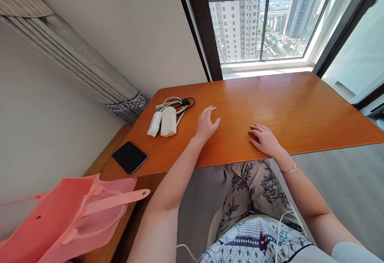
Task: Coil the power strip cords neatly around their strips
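My left hand [207, 123] is held over the wooden table [288, 103], thumb apart from the fingers, with nothing in it. My right hand [264, 139] rests near the table's front edge, fingers stretched out and holding nothing. Left of my left hand lies an off-white power adapter [169, 122], beside a smaller white block [155, 124]. Coiled white and black cables [180, 103] lie behind them. Closer to me, at the table's left edge, a dark phone or tablet [130, 157] lies flat with its black screen up.
An open pink bag [78, 215] with a strap sits at the lower left on a wooden surface. A gathered curtain [99, 71] hangs by the wall on the left. Behind the table is a window [267, 27] with a dark frame. My legs are under the table's front edge.
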`<move>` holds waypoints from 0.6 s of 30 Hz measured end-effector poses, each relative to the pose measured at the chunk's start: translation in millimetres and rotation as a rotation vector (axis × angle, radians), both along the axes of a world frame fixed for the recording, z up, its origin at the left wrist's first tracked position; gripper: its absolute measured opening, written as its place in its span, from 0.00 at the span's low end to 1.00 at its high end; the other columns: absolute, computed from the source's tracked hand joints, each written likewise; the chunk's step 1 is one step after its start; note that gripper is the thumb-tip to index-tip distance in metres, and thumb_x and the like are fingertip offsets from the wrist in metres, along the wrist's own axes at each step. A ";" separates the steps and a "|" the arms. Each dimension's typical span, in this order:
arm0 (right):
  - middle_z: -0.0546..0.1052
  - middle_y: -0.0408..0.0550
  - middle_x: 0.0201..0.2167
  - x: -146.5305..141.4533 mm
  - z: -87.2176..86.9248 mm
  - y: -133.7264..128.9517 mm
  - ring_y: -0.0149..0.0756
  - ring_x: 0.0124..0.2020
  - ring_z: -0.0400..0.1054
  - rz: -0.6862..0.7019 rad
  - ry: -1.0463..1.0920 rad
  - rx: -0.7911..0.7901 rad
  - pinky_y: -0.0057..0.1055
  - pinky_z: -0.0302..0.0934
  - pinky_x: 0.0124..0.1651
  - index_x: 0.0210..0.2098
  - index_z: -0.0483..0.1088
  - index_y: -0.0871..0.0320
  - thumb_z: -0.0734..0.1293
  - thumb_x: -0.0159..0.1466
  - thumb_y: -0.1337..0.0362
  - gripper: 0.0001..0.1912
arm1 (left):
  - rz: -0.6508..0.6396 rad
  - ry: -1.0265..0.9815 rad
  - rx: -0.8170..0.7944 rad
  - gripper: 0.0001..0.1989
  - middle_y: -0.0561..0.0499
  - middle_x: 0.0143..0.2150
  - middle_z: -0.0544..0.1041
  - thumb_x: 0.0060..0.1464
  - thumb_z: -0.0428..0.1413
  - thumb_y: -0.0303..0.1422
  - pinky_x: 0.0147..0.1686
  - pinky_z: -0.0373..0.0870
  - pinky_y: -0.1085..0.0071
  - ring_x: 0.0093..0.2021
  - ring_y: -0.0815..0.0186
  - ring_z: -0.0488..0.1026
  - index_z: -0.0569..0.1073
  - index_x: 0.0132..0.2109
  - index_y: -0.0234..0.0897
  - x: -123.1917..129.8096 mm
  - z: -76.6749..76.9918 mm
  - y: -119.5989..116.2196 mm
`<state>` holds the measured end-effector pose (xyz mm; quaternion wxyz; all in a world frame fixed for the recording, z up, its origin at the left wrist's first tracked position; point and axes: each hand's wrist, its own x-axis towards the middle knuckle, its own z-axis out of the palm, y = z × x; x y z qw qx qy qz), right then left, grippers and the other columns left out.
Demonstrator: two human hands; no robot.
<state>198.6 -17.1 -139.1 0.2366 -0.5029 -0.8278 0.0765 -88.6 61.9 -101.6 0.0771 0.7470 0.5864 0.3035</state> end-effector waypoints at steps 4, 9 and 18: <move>0.76 0.58 0.62 -0.2 -1.5 1.1 0.53 0.68 0.65 -0.001 0.003 0.004 0.58 0.59 0.69 0.55 0.76 0.55 0.66 0.69 0.58 0.18 | 0.308 0.040 0.027 0.35 0.36 0.72 0.62 0.56 0.58 0.34 0.74 0.52 0.49 0.75 0.48 0.56 0.60 0.68 0.36 -46.7 18.3 10.8; 0.76 0.58 0.62 -1.1 -1.7 1.5 0.53 0.68 0.64 0.004 -0.004 -0.007 0.57 0.59 0.70 0.56 0.76 0.57 0.66 0.70 0.58 0.18 | 0.607 0.060 -0.066 0.39 0.30 0.72 0.60 0.53 0.61 0.39 0.73 0.50 0.45 0.74 0.42 0.54 0.57 0.68 0.32 -107.0 31.3 18.1; 0.76 0.58 0.62 -1.0 -4.3 2.5 0.52 0.68 0.65 0.009 0.005 0.016 0.57 0.59 0.70 0.56 0.76 0.56 0.66 0.70 0.58 0.18 | 0.893 -0.027 -0.472 0.59 0.24 0.75 0.52 0.43 0.63 0.57 0.69 0.54 0.36 0.75 0.32 0.50 0.50 0.73 0.30 -161.6 27.2 16.5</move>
